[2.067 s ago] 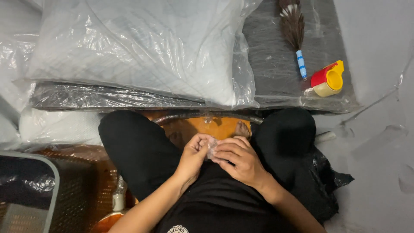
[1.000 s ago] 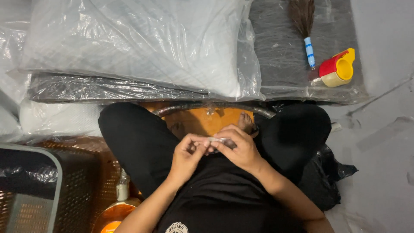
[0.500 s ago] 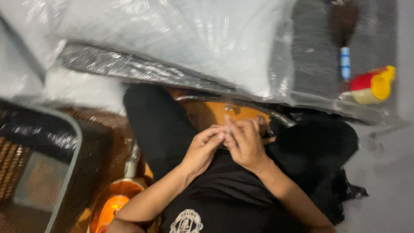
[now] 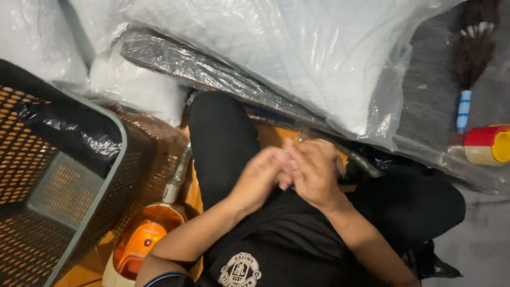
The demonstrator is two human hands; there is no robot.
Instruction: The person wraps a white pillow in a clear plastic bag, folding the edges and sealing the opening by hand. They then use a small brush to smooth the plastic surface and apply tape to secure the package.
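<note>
Two hands meet over my lap: left hand and right hand pinch something small together, blurred; pillow at twelve o'clock lies untouched.

Left hand and right hand touching, fingertips together, over lap, between raised knees. Whether anything sits between fingers: cannot tell, blurred. Bagged pillow ahead of hands, lying on wrapped flat bundle. Second bagged pillow left of left knee, behind basket. Perforated basket far left. Small vacuum cleaner just beside basket, under left forearm. Brush far right on mat; tape roll just below brush handle.
</note>
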